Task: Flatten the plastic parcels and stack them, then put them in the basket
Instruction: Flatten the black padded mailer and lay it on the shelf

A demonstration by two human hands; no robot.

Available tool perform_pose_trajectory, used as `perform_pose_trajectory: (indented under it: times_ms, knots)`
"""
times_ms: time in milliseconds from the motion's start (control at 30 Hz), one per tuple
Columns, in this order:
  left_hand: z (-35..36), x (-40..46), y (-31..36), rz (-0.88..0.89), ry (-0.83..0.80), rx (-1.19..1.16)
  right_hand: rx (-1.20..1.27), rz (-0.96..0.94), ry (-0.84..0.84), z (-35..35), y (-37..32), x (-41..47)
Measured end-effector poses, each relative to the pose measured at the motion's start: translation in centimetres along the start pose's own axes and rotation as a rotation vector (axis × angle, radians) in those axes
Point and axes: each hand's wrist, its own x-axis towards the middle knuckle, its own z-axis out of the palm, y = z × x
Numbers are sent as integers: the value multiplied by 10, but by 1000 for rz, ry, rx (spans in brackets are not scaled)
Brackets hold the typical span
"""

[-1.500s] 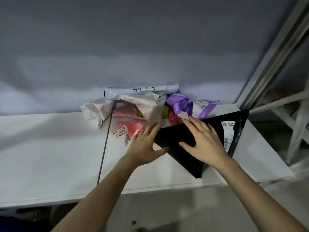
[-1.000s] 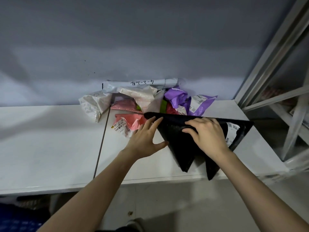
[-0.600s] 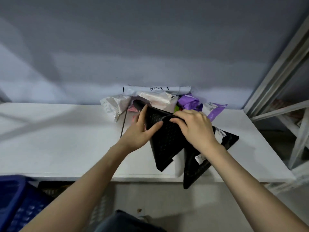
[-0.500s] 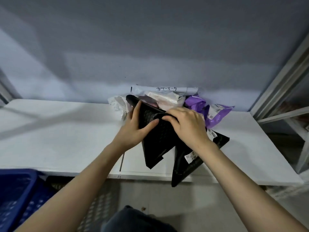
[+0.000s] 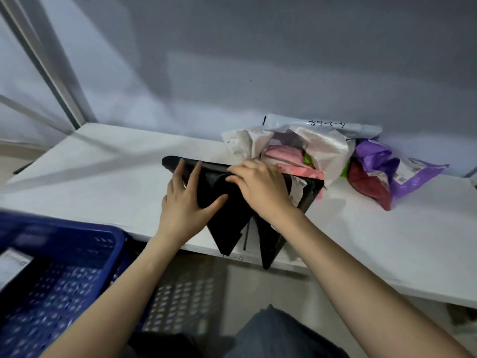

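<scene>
A stack of flat black plastic parcels [image 5: 227, 215] is lifted off the white table [image 5: 374, 241], its pointed corners hanging over the front edge. My left hand [image 5: 185, 200] grips its left side, thumb in front and fingers reaching behind the top edge. My right hand [image 5: 260, 187] grips the top fold on the right side, beside a white shipping label. A heap of crumpled parcels [image 5: 317, 153], white, pink, red and purple, lies against the wall behind. The blue perforated basket [image 5: 51, 280] stands low at the left, below the table.
A grey wall rises behind the table. Metal shelf uprights [image 5: 51, 73] stand at the far left. A white label lies inside the basket at its left. My knee in dark cloth [image 5: 278, 337] shows at the bottom.
Both hands went from pressing the black parcels flat on the table to gripping and lifting them. The stack and my view have swung left, bringing the blue basket into sight.
</scene>
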Motion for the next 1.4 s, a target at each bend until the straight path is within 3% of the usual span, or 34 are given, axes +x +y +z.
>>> perform_pose_trajectory:
  times_ms: [167, 300, 433, 767, 933, 1067, 1200, 1300, 1400]
  knots:
    - [15, 3, 3, 101, 29, 77, 138, -22, -106, 18, -2, 3]
    - [31, -1, 4, 56, 31, 98, 18, 7, -3, 17, 5, -13]
    - [40, -1, 6, -2, 9, 125, -116, 126, -11, 18, 19, -37]
    - [57, 10, 19, 66, 81, 215, -27, 37, -110, 18, 45, -34]
    - [47, 18, 6, 134, 4, 225, 117, 129, -279, 1, 60, -29]
    - [36, 24, -10, 209, -215, 235, 158, 175, -394, -4, 69, -25]
    - [23, 32, -15, 226, -331, 231, 130, 186, -442, 1, 68, -20]
    - [21, 31, -18, 253, -217, 244, 51, 189, -330, 5, 65, -22]
    - [24, 23, -26, 94, -61, 124, 45, 209, -246, 11, 64, -34]
